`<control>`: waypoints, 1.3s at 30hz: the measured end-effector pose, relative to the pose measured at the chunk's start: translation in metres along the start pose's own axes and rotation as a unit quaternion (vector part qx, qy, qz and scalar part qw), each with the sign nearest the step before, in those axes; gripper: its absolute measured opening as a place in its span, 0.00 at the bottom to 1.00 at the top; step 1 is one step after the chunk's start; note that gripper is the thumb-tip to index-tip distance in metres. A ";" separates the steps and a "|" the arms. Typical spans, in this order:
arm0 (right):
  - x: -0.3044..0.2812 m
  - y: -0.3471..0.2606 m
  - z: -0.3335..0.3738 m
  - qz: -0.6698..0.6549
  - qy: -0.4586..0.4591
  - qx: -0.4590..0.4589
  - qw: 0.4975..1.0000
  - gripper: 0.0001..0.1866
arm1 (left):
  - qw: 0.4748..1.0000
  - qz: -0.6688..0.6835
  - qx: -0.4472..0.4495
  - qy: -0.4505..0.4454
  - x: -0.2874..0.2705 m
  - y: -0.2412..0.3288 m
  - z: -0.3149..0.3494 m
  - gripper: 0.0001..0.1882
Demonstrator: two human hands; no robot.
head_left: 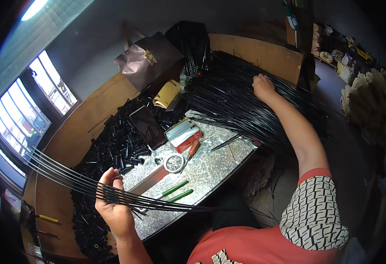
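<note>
My left hand [113,209] is closed round several long, thin black rods [72,178]. They lie across its palm and fan out toward the window on the left, while their other ends reach over the near edge of the worktop. My right arm stretches to the far right, where my right hand [263,87] rests on a wide heap of similar black rods [228,99]. Its fingers are curled in, and what they pinch, if anything, is too small to make out. Beneath the held rods lies a pair of green-handled pliers [175,188].
On the speckled worktop [221,165] are an orange-handled screwdriver [194,148], a round white dish [174,163], a red box [187,143] and a dark phone [148,127]. Small black tubular parts [109,145] pile up at left. A yellow object [166,93] and paper bag [149,61] stand behind.
</note>
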State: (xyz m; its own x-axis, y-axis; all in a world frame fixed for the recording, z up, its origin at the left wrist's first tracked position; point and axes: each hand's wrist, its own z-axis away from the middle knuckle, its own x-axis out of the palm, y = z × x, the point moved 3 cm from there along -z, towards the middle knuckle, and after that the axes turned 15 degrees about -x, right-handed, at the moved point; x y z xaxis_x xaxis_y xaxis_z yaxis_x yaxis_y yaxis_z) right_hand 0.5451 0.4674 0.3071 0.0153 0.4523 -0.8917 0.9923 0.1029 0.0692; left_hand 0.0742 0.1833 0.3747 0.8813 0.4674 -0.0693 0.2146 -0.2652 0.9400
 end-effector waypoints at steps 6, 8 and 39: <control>-0.055 -0.013 0.004 -0.103 0.193 -0.045 0.975 0.08 | 1.000 -0.027 0.006 -0.010 0.015 0.002 -0.002 0.18; -0.074 -0.033 0.006 -0.182 0.189 -0.057 0.963 0.08 | 0.999 -0.046 0.009 -0.010 0.019 0.005 -0.002 0.19; -0.171 -0.369 0.119 -0.690 -0.252 -0.345 0.585 0.08 | 0.995 0.073 0.056 0.034 -0.054 0.000 -0.016 0.54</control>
State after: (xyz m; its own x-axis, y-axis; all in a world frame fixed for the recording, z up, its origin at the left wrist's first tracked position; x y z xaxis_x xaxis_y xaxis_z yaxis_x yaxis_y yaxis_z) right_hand 0.1913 0.2466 0.3808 -0.5343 -0.7830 -0.3186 -0.1790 0.4731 -0.8626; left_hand 0.0195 0.1714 0.3835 0.8771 0.4715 0.0919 0.1349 -0.4254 0.8949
